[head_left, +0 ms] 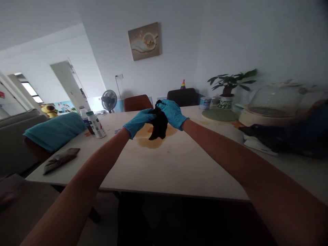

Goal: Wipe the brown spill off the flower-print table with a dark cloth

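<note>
A dark, bunched cloth (pixel 160 127) hangs between my hands above the far middle of the white table (pixel 169 171). My left hand (pixel 139 121), in a blue glove, grips its left side. On its upper right, my right hand (pixel 173 112), also in a blue glove, is closed on the same cloth. The cloth's lower end hangs loose over a yellowish-brown patch (pixel 148 141) on the tabletop.
A white bottle with a green cap (pixel 96 125) and a dark drink bottle (pixel 87 120) stand left. A greyish cloth (pixel 61 160) lies near the left edge. Rightward are a green round mat (pixel 219 115), potted plant (pixel 226 101) and clear-domed appliance (pixel 271 106).
</note>
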### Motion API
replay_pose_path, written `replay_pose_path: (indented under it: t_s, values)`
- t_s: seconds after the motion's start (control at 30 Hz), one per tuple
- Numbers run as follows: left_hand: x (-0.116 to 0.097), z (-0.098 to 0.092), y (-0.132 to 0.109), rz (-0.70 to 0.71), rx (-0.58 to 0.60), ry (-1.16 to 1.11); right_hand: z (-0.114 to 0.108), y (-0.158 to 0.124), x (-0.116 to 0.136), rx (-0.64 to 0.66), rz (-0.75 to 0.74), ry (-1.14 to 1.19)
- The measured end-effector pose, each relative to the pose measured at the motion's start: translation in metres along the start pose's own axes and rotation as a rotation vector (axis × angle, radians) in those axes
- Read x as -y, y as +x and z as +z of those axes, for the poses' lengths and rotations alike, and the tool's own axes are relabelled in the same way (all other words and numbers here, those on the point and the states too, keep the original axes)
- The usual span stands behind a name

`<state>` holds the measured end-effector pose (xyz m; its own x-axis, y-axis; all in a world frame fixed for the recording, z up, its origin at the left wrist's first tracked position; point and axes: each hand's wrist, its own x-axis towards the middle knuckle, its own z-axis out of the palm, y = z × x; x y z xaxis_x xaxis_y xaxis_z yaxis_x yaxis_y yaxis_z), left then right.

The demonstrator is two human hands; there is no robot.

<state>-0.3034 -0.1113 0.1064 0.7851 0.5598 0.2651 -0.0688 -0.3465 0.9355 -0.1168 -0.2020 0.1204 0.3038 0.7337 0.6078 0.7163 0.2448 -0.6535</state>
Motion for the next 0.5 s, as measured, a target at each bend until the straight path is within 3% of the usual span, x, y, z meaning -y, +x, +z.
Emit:
replay_pose_path:
  t_s: [0.13,0.5]
  values:
    - [-0.006,-0.007,-0.001,-0.053,-0.010,0.046,-0.009,-0.001,-0.006,-0.002,0.052,-0.107]
    - [-0.006,-0.009,0.001,-0.110,-0.094,-0.202,-0.031,-0.007,-0.016,-0.065,0.011,-0.099]
